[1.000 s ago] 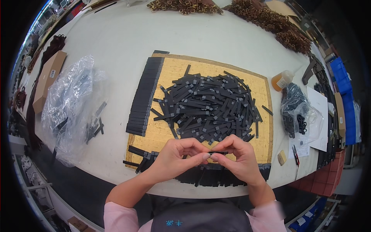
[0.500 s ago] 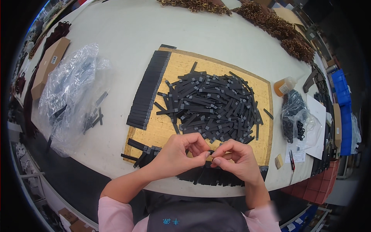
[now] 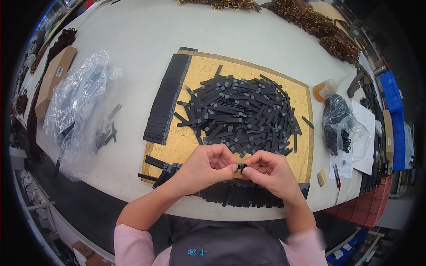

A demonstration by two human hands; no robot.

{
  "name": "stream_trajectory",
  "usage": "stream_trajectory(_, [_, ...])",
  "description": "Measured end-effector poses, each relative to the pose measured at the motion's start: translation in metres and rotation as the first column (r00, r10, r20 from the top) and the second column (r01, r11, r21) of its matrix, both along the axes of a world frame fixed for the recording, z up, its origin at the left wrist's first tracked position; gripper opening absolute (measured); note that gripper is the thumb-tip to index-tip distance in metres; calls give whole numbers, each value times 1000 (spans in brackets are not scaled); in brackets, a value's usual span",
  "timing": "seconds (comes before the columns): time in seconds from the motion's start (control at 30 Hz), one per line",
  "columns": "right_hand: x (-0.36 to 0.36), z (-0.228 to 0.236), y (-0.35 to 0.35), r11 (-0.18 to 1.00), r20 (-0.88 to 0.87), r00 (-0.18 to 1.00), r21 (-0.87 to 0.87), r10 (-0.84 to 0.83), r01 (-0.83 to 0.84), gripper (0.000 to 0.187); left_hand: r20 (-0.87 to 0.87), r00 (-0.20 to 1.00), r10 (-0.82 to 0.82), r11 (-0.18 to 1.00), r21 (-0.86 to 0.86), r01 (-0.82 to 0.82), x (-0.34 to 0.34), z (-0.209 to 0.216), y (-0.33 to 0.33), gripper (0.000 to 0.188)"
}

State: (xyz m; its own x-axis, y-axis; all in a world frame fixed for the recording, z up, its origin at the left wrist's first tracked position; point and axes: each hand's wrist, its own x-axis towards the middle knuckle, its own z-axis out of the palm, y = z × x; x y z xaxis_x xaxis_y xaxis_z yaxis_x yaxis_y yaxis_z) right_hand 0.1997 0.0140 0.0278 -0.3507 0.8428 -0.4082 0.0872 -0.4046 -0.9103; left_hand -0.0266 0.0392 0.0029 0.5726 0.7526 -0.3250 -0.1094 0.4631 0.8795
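Over the near edge of a yellow board (image 3: 208, 66), my left hand (image 3: 205, 166) and my right hand (image 3: 276, 176) meet fingertip to fingertip. Both pinch a small black strip (image 3: 241, 166), which looks bent into a loop; the fingers cover its ends. Just beyond them lies a loose heap of black strips (image 3: 244, 113) with grey ends. Strips in a neat overlapping row (image 3: 166, 97) line the board's left side. Below my hands, more strips (image 3: 242, 196) lie side by side along the near edge, and a few messier ones (image 3: 162, 167) are by my left forearm.
At left are a clear plastic bag (image 3: 80, 115) and a cardboard box (image 3: 55, 80). Right of the board stand an amber bottle (image 3: 325, 91), a bag of black rings (image 3: 336, 128), a beige block (image 3: 321, 178) and a red-handled tool (image 3: 337, 177). Buckled brown straps (image 3: 306, 24) lie at the far side.
My hands have lifted a little and the fingertips have shifted on the black strip, which now shows more clearly between them. The whole view has shifted slightly.
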Motion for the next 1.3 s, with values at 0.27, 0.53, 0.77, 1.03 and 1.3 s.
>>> stream_trajectory(0.27, [0,6,5,999,72,997,50,16,-20,14,-34,999,-29,999,-26,28,0,-3,3,13])
stream_trajectory(0.53, [-2,-4,7,1000,-27,999,13,16,-16,14,1,1000,-11,1000,-19,11,0,-1,1,12])
stream_trajectory(0.77, [1,-6,11,997,-95,995,-67,34,-40,11,-19,1000,-16,999,-44,15,2,0,0,13])
stream_trajectory(1.03, [3,-15,15,987,-137,990,-152,34,-55,12,-28,999,-17,998,-55,15,2,-2,1,13])
stream_trajectory(1.3, [3,-18,15,986,-129,991,-153,40,-60,12,-52,999,-14,998,-57,11,4,-3,0,14])
